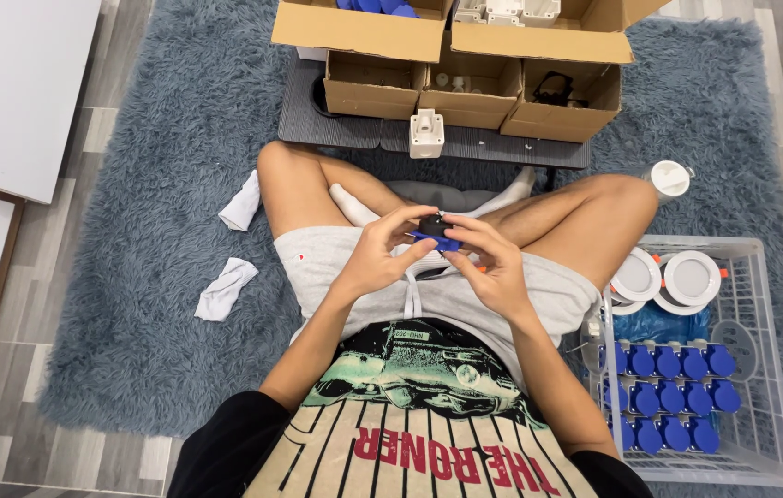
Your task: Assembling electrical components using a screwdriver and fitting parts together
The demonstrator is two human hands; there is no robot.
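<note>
Blue-black part [436,232], seemingly pinched in both hands

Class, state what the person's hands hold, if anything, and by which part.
Both hands, left and right, pinch a small black and blue part by its opposite sides with the fingertips.

A shaggy grey-blue pile rug [161,304] lies over smooth wood-look floorboards [68,138], with matt brown cardboard boxes [465,88] at the far side, a white plastic basket [760,443] of glossy blue plastic parts [668,387] at the right, and soft white cloths [225,288] at the left.
</note>
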